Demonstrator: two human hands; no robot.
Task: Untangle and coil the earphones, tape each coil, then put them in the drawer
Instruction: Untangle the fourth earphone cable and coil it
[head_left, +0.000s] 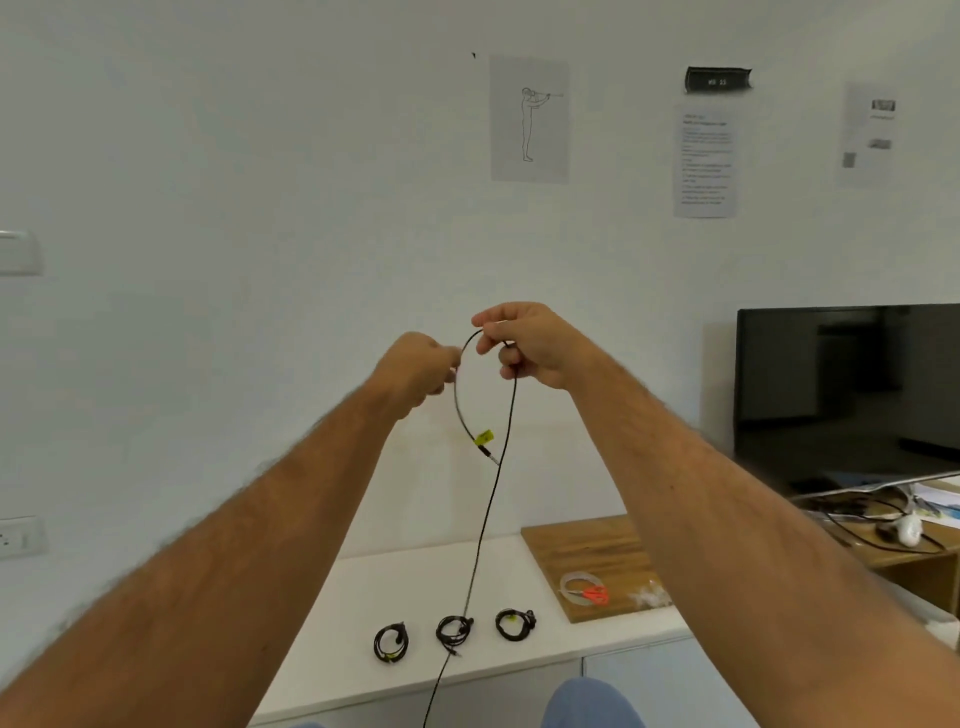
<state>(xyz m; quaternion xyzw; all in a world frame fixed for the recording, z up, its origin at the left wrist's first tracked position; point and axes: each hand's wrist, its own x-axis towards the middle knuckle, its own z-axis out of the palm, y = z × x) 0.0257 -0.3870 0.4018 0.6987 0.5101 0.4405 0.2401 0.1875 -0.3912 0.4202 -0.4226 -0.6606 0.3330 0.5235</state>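
I hold a black earphone cable (488, 509) up in front of the wall. My left hand (415, 371) pinches it near the plug end, which curves down to a yellow tag (484, 436) and the jack. My right hand (524, 345) grips the cable at the top of a small loop; the long remainder hangs straight down past the white cabinet top (415, 582). Three coiled black earphones lie in a row on the cabinet: left coil (390, 643), middle coil (454, 630), right coil (515, 623).
A wooden board (587, 551) on the cabinet carries a clear tape roll (576, 584), orange scissors (595, 594) and bits of tape (649, 595). A black monitor (847, 389) stands at the right above loose cables. Cabinet fronts (649, 680) run below the top.
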